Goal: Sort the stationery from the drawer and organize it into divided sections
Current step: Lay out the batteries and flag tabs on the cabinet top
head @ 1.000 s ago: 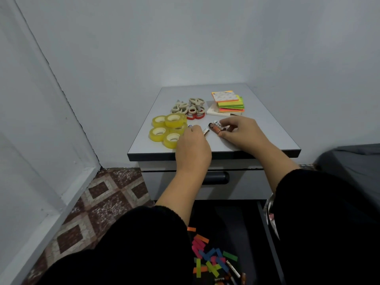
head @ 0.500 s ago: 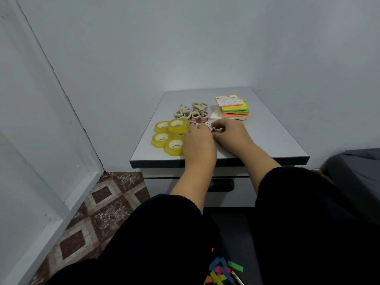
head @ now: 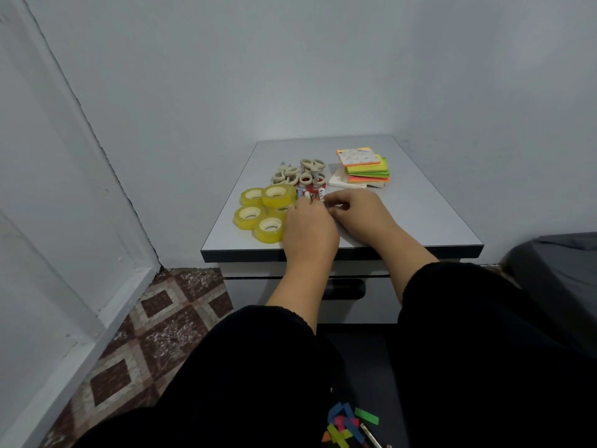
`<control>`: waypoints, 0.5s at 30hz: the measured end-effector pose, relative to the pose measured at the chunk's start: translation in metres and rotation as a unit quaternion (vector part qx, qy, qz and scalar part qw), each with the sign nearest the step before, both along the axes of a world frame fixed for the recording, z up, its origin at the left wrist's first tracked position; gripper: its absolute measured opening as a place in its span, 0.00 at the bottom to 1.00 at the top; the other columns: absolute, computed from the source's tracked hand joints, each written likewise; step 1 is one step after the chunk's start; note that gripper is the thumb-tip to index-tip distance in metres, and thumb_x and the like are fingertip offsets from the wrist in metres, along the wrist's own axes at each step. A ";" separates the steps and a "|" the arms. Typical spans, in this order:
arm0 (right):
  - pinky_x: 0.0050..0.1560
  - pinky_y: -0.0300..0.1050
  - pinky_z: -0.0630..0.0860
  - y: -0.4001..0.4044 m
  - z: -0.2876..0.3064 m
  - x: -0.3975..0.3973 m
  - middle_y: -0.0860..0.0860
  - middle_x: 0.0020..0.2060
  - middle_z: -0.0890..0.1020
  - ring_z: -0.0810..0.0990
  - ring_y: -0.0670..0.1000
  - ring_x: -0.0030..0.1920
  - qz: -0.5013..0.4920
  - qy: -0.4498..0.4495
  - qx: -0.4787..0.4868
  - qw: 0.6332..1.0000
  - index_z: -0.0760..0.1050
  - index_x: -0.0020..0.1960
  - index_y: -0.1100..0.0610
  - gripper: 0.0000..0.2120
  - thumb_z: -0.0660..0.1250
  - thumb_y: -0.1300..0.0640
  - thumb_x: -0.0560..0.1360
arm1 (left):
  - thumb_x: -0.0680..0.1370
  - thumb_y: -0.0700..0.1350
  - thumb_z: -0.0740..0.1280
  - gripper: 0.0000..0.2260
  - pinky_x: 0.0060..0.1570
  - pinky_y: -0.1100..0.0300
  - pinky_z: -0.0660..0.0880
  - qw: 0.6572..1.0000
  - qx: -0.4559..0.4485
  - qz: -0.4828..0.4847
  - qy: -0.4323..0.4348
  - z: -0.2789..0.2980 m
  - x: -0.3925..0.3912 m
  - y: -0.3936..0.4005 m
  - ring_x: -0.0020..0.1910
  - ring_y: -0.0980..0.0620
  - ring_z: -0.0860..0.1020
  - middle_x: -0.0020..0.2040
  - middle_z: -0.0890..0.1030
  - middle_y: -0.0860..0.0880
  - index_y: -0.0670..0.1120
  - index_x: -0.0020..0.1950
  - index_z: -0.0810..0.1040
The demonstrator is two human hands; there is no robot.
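Observation:
On the grey cabinet top (head: 423,218) lie sorted groups: several yellow tape rolls (head: 258,208) at the left, small beige-handled scissors (head: 298,173) behind them, and a stack of bright sticky notes (head: 365,168) at the back right. A short row of small cylinders (head: 310,194) with red, white and blue labels lies between the tape and the notes. My left hand (head: 310,231) covers their near ends, its fingertips hidden. My right hand (head: 361,215) touches the row from the right, its curled fingers pinching the end of it.
Below the top is a closed drawer with a dark handle (head: 347,290). Lower down, an open drawer holds loose coloured paper strips (head: 345,425) and a pen-like item. A white wall and frame stand to the left, and a dark surface (head: 555,273) to the right.
Both hands moved forward and left together, carrying the small cylinders from the middle of the top up beside the tape rolls. My view tilted up slightly.

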State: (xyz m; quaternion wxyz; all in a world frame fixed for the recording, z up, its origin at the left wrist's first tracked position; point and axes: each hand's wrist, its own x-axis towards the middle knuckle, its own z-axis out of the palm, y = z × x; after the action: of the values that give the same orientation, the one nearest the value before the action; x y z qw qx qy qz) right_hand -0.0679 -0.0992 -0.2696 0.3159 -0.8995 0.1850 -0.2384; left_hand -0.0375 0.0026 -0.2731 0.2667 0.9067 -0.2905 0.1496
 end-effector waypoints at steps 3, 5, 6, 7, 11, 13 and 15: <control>0.62 0.40 0.69 0.000 0.001 0.000 0.51 0.59 0.81 0.77 0.48 0.59 0.004 0.005 -0.003 1.000 0.79 0.61 0.56 0.14 0.65 0.61 0.77 | 0.80 0.38 0.55 0.14 0.52 0.55 0.69 1.000 0.002 0.007 0.017 0.001 0.001 0.000 0.58 0.45 0.71 0.59 0.73 0.43 0.41 0.62 0.76; 0.63 0.41 0.69 0.000 0.001 0.000 0.50 0.59 0.81 0.77 0.48 0.60 0.006 0.010 -0.006 1.000 0.79 0.61 0.56 0.14 0.64 0.61 0.77 | 0.80 0.38 0.55 0.14 0.53 0.55 0.70 1.000 0.004 0.011 0.025 0.003 0.000 0.000 0.58 0.45 0.71 0.60 0.73 0.43 0.41 0.62 0.76; 0.63 0.41 0.69 0.000 0.001 0.001 0.50 0.60 0.80 0.76 0.48 0.61 0.008 0.010 -0.006 1.000 0.79 0.61 0.56 0.14 0.64 0.60 0.77 | 0.80 0.38 0.55 0.14 0.52 0.55 0.70 1.000 0.007 0.012 0.024 0.003 0.000 0.000 0.58 0.45 0.71 0.60 0.73 0.43 0.41 0.62 0.76; 0.63 0.40 0.69 0.000 0.001 0.001 0.50 0.60 0.80 0.76 0.48 0.61 0.009 0.010 -0.006 1.000 0.79 0.62 0.56 0.14 0.64 0.60 0.77 | 0.80 0.38 0.55 0.14 0.52 0.55 0.69 1.000 0.010 0.011 0.022 0.003 0.001 0.001 0.58 0.44 0.71 0.59 0.73 0.42 0.41 0.62 0.76; 0.62 0.38 0.67 0.000 0.000 0.001 0.50 0.60 0.80 0.76 0.48 0.61 0.010 0.009 -0.009 1.000 0.79 0.62 0.55 0.14 0.64 0.59 0.78 | 0.80 0.37 0.55 0.14 0.52 0.54 0.70 0.999 0.016 0.015 0.024 0.003 0.001 0.001 0.57 0.43 0.72 0.58 0.74 0.41 0.39 0.61 0.76; 0.61 0.38 0.67 0.000 0.000 0.001 0.50 0.60 0.80 0.76 0.48 0.61 0.008 0.011 -0.009 1.000 0.78 0.62 0.55 0.14 0.64 0.59 0.78 | 0.80 0.37 0.55 0.14 0.52 0.54 0.70 0.999 0.015 0.018 0.024 0.004 0.001 0.000 0.57 0.44 0.72 0.58 0.74 0.41 0.39 0.60 0.76; 0.60 0.40 0.68 0.000 0.000 0.001 0.51 0.61 0.79 0.76 0.50 0.61 0.003 0.016 -0.012 1.000 0.77 0.64 0.54 0.16 0.63 0.60 0.78 | 0.80 0.37 0.55 0.14 0.52 0.54 0.71 0.999 0.012 0.018 0.028 0.003 0.001 0.000 0.57 0.44 0.72 0.58 0.75 0.42 0.39 0.60 0.76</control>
State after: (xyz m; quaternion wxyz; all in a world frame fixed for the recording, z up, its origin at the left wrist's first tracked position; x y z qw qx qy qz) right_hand -0.0671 -0.0992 -0.2699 0.3023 -0.9078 0.1843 -0.2250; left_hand -0.0363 0.0028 -0.2698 0.2608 0.9187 -0.2688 0.1256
